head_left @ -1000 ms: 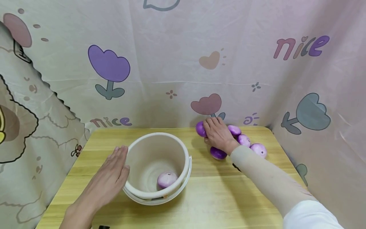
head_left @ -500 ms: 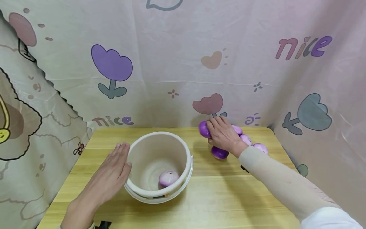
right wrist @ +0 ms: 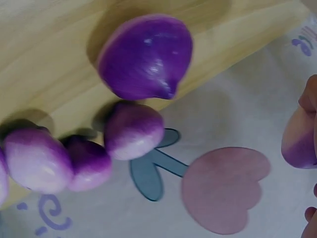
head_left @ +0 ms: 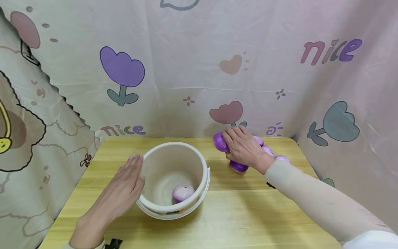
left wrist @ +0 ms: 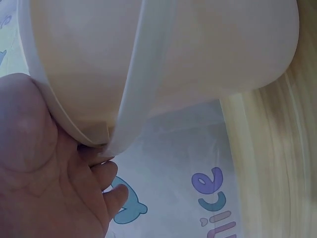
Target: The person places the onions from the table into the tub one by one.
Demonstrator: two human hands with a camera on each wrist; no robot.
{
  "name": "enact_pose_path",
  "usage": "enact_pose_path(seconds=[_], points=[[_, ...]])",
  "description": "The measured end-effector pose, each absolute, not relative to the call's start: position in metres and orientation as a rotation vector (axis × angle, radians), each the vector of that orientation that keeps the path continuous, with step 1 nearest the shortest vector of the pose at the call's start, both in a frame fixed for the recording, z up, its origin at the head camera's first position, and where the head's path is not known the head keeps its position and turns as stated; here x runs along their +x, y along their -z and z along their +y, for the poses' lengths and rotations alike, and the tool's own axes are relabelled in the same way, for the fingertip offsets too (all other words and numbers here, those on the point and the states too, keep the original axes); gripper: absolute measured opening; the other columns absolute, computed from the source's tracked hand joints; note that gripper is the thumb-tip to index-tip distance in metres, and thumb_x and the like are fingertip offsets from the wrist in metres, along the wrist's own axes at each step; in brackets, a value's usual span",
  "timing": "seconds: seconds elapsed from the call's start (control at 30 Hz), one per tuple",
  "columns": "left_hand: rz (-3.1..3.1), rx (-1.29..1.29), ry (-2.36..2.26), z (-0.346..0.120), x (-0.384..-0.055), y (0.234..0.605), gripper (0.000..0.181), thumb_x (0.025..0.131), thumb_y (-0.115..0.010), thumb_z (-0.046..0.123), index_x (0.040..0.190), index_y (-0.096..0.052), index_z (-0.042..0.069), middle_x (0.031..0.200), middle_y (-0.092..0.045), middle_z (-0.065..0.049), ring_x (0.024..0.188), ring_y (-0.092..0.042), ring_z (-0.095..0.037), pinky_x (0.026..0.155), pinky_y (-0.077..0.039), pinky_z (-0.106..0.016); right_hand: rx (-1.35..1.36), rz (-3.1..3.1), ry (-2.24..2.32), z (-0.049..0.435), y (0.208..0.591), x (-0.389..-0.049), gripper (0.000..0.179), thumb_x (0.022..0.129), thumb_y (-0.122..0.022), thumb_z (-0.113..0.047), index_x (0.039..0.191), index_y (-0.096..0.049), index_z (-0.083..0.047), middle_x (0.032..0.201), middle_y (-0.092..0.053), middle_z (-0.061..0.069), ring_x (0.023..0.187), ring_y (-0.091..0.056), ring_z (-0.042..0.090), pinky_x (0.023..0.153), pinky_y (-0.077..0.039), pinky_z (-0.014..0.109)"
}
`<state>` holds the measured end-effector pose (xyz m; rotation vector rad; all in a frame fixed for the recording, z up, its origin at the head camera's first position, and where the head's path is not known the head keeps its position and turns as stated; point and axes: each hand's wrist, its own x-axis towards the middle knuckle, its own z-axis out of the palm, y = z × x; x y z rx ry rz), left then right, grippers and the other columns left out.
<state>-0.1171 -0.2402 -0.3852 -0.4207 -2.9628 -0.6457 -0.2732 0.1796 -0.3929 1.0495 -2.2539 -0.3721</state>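
A cream bucket stands on the table with a pale purple onion at its bottom. My left hand lies along the bucket's left rim, fingers straight; the left wrist view shows it touching the rim close to the white bucket handle. At the table's back my right hand grips a purple onion, which enters the right wrist view only at its right edge. A darker onion lies below that hand, partly covered by it. Just beyond the wrist are more onions, partly hidden.
In the right wrist view several onions form a row near the back edge of the wooden table. A printed curtain hangs behind the table and along both sides.
The head view has shifted a little. My right hand and forearm have moved slightly rightward, the onion staying in its grip. My left hand keeps its place at the bucket rim.
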Motion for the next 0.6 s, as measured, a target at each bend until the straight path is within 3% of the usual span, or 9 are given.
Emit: enact_pose_path(seconds=[0.33,0.6], points=[[-2.956,-0.438,0.646,-0.24,-0.117,0.385,0.063,0.114,-0.036,0.03,0.166,-0.02,-0.003,0.173,-0.019,-0.024,0.162,-0.016,-0.043,0.135,-0.013,-0.054,1.277,-2.179,0.468,0.168,0.354,-0.259,0.066,0.087,-0.063,-0.044,0.138,-0.057,-0.002,0.132,-0.063,0.015,0.122,-0.057,0.036,0.105,-0.049,0.048],[-2.967,-0.435,0.64,-0.241,-0.118,0.385,0.064,0.115,-0.036,0.031,0.166,-0.019,-0.003,0.174,-0.017,-0.024,0.161,-0.016,-0.044,0.135,-0.014,-0.056,1.323,-2.205,0.373,0.153,0.327,-0.254,0.072,0.085,-0.066,-0.05,0.137,-0.056,-0.002,0.133,-0.062,0.015,0.122,-0.055,0.035,0.108,-0.048,0.048]])
